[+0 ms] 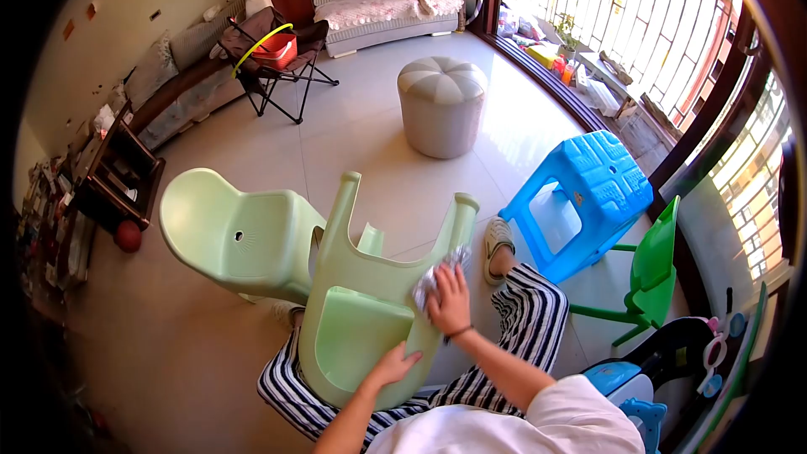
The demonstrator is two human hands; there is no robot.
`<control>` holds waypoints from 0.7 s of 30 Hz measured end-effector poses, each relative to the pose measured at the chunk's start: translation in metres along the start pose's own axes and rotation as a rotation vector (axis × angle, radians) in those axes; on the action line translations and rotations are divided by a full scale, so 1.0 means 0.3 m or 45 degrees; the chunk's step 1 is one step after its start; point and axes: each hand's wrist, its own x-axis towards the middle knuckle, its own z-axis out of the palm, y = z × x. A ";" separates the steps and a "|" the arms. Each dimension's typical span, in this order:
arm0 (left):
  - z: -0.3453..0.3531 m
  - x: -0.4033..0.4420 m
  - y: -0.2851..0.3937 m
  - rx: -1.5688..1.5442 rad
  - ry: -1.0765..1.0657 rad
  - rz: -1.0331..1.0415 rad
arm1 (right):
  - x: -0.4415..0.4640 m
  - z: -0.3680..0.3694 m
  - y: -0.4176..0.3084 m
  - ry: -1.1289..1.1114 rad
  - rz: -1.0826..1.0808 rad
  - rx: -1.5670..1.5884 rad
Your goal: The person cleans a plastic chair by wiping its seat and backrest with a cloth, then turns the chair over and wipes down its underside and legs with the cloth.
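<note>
A light green plastic chair [370, 273] lies tipped across my lap, its legs pointing away from me. My right hand [450, 301] presses a crumpled greyish cloth [429, 286] against the chair's right side, near the base of a leg. My left hand [393, 366] grips the chair's near part at the opening, thumb outside and the other fingers partly hidden. Another light green chair [261, 235] stands upright just to the left.
A blue stool [601, 193] and a green chair [654, 269] stand at the right. A round pouf [442, 109] is ahead. A folding chair [269, 76] holds a red basket [276, 51]. A red ball [128, 236] lies at the left.
</note>
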 end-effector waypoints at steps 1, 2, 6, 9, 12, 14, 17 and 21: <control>-0.010 0.001 0.013 0.036 -0.016 0.000 | -0.055 -0.016 -0.043 -0.028 0.023 0.016; -0.015 0.003 0.021 0.073 -0.032 0.000 | -0.083 -0.024 -0.060 -0.058 0.023 -0.020; -0.007 -0.005 0.008 0.066 -0.027 0.025 | 0.039 -0.003 0.038 -0.054 0.022 -0.091; -0.017 -0.019 0.071 0.066 -0.029 -0.241 | 0.251 0.046 0.176 -0.002 0.014 -0.211; -0.007 -0.022 0.073 0.188 0.035 -0.120 | 0.396 0.084 0.286 0.023 0.132 -0.190; -0.008 -0.021 0.086 0.125 -0.009 -0.185 | 0.434 0.108 0.315 0.117 0.232 -0.136; -0.010 -0.017 0.071 0.111 0.003 -0.081 | 0.458 0.167 0.345 0.238 0.341 -0.074; -0.013 -0.005 -0.002 0.132 -0.001 -0.019 | 0.479 0.188 0.346 0.302 0.358 -0.123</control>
